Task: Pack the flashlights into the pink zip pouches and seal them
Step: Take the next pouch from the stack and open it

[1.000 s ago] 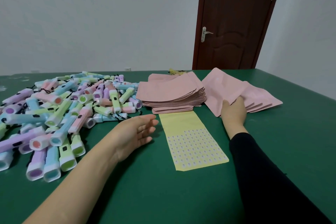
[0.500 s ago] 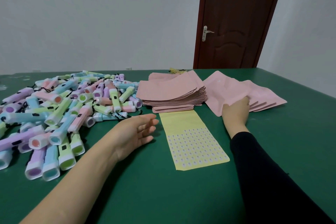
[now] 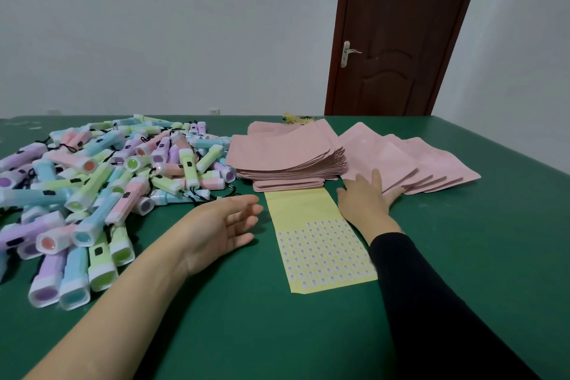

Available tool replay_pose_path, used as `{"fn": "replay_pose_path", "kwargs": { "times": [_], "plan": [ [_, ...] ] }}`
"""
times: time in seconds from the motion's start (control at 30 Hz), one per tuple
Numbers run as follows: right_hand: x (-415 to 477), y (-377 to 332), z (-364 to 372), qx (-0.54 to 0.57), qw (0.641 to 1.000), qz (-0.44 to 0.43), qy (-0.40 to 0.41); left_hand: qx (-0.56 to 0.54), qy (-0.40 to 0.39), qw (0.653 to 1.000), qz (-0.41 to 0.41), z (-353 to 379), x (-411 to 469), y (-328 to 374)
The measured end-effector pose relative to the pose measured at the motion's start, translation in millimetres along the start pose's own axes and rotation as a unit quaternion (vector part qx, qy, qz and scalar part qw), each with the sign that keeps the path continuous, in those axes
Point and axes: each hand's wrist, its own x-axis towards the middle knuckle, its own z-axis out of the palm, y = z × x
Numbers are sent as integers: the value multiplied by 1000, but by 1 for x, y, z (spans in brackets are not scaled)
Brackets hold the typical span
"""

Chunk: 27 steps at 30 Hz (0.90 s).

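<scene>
A heap of pastel flashlights point(image 3: 101, 182) in pink, blue, green and purple covers the left of the green table. A tall stack of flat pink zip pouches point(image 3: 287, 157) sits at the centre back. To its right, several pink pouches point(image 3: 413, 160) lie fanned out. My right hand point(image 3: 367, 197) lies flat, fingers spread, on the near edge of the fanned pouches, with fingertips under or on the lowest ones. My left hand point(image 3: 228, 225) rests open, palm up, on the table next to the flashlight heap, holding nothing.
A yellow sheet of small stickers point(image 3: 317, 240) lies between my hands. The green table point(image 3: 277, 333) stretches toward me. A brown door point(image 3: 398, 34) stands behind the table's far right. Something small and yellow point(image 3: 296, 118) lies behind the pouch stack.
My right hand has shifted left and slightly toward me along the fanned pouches, now flat with fingers spread. The pouches have fanned out further right. My left hand has stayed put.
</scene>
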Motion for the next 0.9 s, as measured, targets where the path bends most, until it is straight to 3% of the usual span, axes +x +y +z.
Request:
{"fn": "replay_pose_path", "kwargs": {
  "times": [0.27, 0.43, 0.63, 0.77, 0.9],
  "plan": [
    [-6, -20, -2, 28, 999, -32, -23, -6, 0, 1000, -4, 0, 1, -1],
    [-5, -9, -11, 39, 998, -19, 50, -27, 0, 1000, -1, -1, -2, -2],
    [-2, 6, -15, -26, 999, 12, -16, -47, 3, 999, 9, 7, -2, -7],
    [-3, 0, -20, 31, 998, 2, 61, -55, -7, 998, -4, 9, 1, -7],
    [-5, -17, -26, 144, 969, -44, 194, -44, -14, 999, -9, 12, 0, -5]
  ]
}}
